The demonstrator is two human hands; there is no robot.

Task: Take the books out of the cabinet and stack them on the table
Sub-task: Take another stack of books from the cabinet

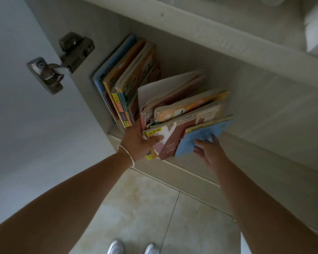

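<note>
Left hand (136,143) with thumb curled over the fore edges of a leaning bundle of thin, worn card-covered picture books (184,114) at the front lip of the pale cabinet shelf (264,110); right hand (207,148), fingers spread flat, under the bundle's light blue cover (204,136). Likely light but slippery, prone to fanning; best clamped from both sides. Upright books (121,79) left of the bundle. Spine lettering unreadable.
</note>
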